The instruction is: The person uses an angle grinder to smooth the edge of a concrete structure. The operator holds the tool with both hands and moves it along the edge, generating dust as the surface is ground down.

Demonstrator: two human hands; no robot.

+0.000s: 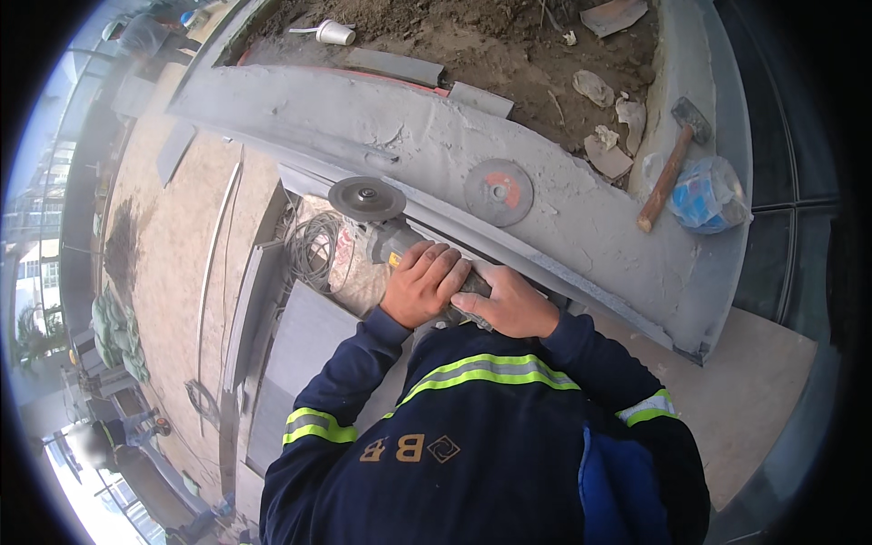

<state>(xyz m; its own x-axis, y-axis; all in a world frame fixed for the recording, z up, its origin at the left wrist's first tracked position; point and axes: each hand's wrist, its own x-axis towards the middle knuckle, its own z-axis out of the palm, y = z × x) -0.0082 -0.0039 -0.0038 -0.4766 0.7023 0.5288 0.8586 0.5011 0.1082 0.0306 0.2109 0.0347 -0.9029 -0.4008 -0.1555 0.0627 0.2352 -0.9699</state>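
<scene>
Grinder [392,242] mid-scene, at near edge of grey ledge [590,227], gripped by both hands. Left hand [423,283] wrapped over body behind disc [366,199], fingers curled close. Right hand [512,303] closed round rear end, near left hand. Spare disc [499,193] flat on ledge, farther right; hammer [668,177] far right.

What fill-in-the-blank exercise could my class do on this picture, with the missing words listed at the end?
1. Of the two hands on the angle grinder, the ____ one is nearer the mounted disc.
2. On the grey ledge, the hammer lies to the ____ of the loose disc.
3. The hammer's handle is made of ____.
4. The white cup lies on its ____.

Missing words: left; right; wood; side.
</scene>
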